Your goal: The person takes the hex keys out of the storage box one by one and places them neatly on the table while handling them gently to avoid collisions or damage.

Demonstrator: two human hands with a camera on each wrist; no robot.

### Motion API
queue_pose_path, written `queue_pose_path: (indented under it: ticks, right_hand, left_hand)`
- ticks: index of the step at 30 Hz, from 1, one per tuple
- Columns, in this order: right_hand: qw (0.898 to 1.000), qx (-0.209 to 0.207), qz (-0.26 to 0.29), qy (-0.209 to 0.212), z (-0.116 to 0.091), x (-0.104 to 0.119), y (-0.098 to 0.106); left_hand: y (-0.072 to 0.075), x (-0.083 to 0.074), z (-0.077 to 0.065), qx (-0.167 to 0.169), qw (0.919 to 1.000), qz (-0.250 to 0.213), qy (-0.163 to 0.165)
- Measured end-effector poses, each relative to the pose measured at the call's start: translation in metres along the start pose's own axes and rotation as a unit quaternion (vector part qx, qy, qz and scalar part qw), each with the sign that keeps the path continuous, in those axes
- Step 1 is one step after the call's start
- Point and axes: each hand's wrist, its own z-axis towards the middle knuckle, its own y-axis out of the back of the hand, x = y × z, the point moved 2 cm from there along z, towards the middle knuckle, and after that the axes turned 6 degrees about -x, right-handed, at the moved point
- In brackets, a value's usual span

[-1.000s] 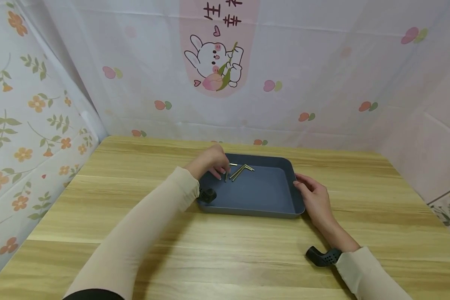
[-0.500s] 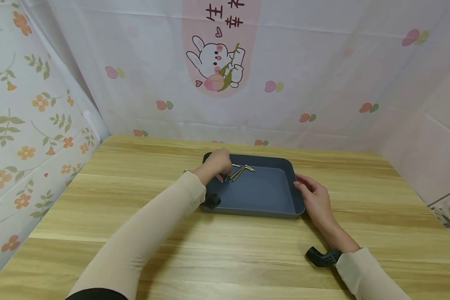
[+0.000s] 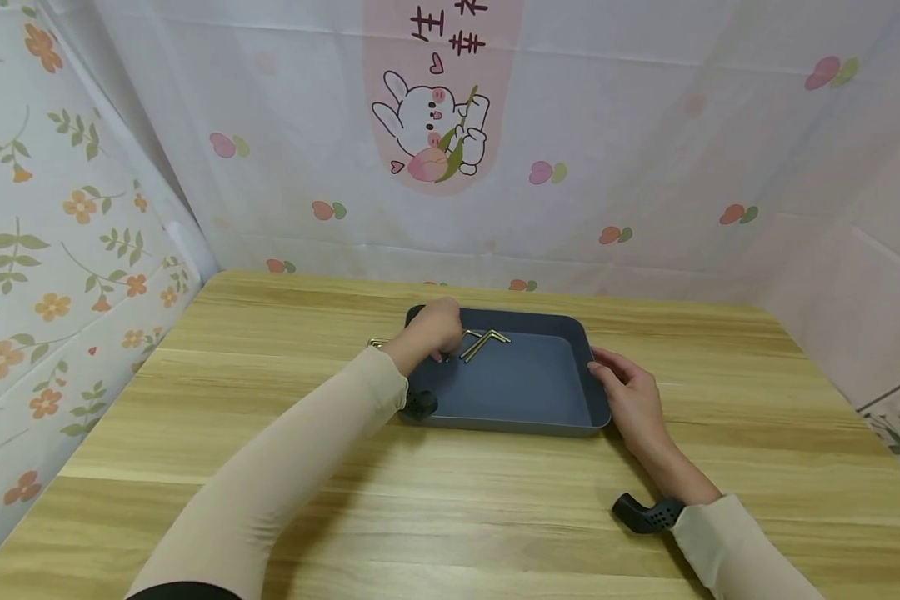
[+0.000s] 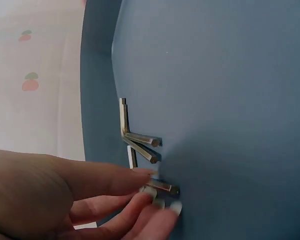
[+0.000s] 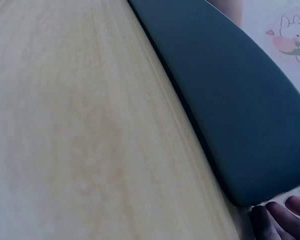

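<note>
My left hand [image 3: 437,327] reaches into the left part of a blue-grey tray [image 3: 521,387]. Its fingertips pinch a brass-coloured hex key [image 4: 162,187] lying on the tray floor; the hand covers much of it. Several more L-shaped hex keys [image 3: 487,343] lie just beyond the fingers, near the tray's far wall. In the left wrist view, two of these hex keys [image 4: 140,140] fan out from one corner. My right hand [image 3: 628,390] grips the tray's right side, thumb at the rim and fingers along the outer wall.
Outside the tray, left of it and partly behind the left forearm, brass-coloured hex keys [image 3: 377,342] lie on the wooden table [image 3: 450,508]. A patterned cloth [image 3: 615,150] hangs behind the table's far edge. Black wrist mounts [image 3: 645,512] sit on both forearms.
My left hand has shifted slightly right and closed its fingertips on a hex key. Hex keys on the table left of the tray have come into view. The right hand and tray stay put.
</note>
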Motion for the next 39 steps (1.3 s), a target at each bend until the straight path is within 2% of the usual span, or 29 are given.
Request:
queue_pose_path:
  ticks: [1,2,3,6,8,11,15,23,28,33,39]
  right_hand:
    - [1.0,0.001,0.0,0.001,0.0,0.0,0.0]
    - [1.0,0.003,0.0,0.002,0.0,0.0,0.0]
    - [1.0,0.005,-0.001,0.003,0.0,-0.001,0.0]
    - [1.0,0.011,-0.001,0.005,0.0,-0.001,0.001]
    - [1.0,0.012,-0.001,0.005,0.0,-0.002,0.001]
    - [1.0,0.012,0.0,0.004,0.0,-0.002,0.001]
    - [1.0,0.007,-0.001,0.004,0.0,-0.002,0.001]
    - [1.0,0.009,0.002,0.003,0.0,-0.001,0.0]
    - [1.0,0.007,0.002,0.003,-0.001,-0.001,0.001]
    - [1.0,0.007,-0.005,0.005,-0.001,0.0,0.0]
    - [1.0,0.008,-0.006,0.006,-0.001,0.0,0.0]
  left_hand:
    - [0.007,-0.011,-0.016,-0.007,0.9999,0.005,-0.006]
    - [0.023,-0.031,-0.052,0.033,0.9961,0.061,0.054]
    - [0.03,-0.043,-0.069,0.026,0.9964,0.06,0.054]
    - [0.05,-0.072,-0.113,0.014,0.9965,0.062,0.055]
    - [0.053,-0.078,-0.12,0.016,0.9965,0.061,0.055]
    - [0.052,-0.078,-0.118,0.009,0.9964,0.064,0.055]
    - [0.04,-0.066,-0.099,0.003,0.9965,0.062,0.057]
    - [0.034,-0.059,-0.087,0.008,0.9978,0.041,0.051]
    - [0.035,-0.059,-0.088,0.012,0.998,0.047,0.041]
    - [0.038,-0.061,-0.09,0.017,0.997,0.059,0.047]
    - [0.041,-0.06,-0.092,0.039,0.9966,0.058,0.042]
